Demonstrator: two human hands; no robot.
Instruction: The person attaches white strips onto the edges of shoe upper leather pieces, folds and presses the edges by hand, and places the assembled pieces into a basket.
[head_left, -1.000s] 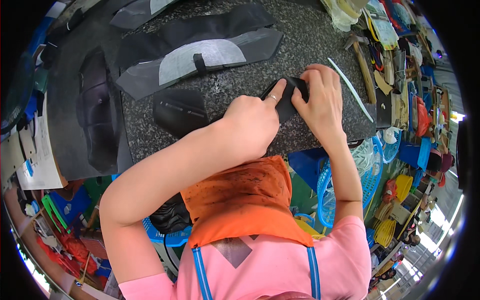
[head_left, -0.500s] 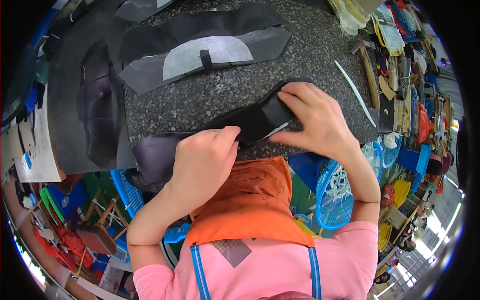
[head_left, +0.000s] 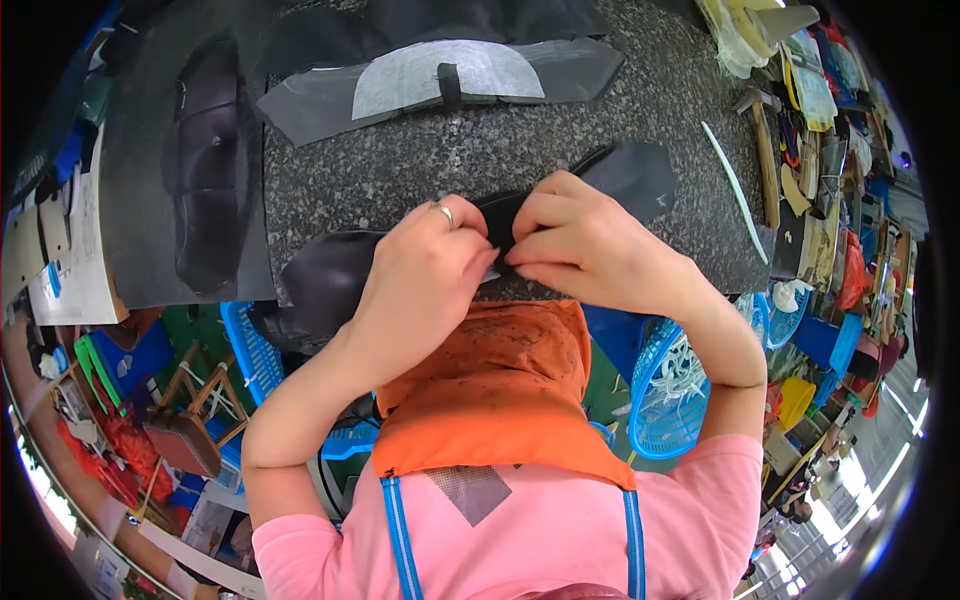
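Observation:
A long black leather-like piece (head_left: 328,268) lies across the near edge of the speckled stone slab (head_left: 400,175), its broad dark end (head_left: 640,178) flat at the right. With fingers pinched, my left hand (head_left: 425,262) grips the piece's near edge at its middle; a ring is on one finger. Close beside it, my right hand (head_left: 595,240) is closed in a pinch on the same edge. A small pale bit shows between the hands, too small to make out. The fingertips partly hide the material they hold.
Farther off lies a dark panel (head_left: 590,72) with a white half-round patch (head_left: 400,82). Another dark shaped piece (head_left: 208,170) rests at the left. A white strip (head_left: 733,190) and a hammer (head_left: 766,155) lie at the right. Blue baskets (head_left: 660,440) stand below the slab.
My right hand has left the piece's right end and come left, near my left hand. That end now lies uncovered and flat. The view has shifted slightly.

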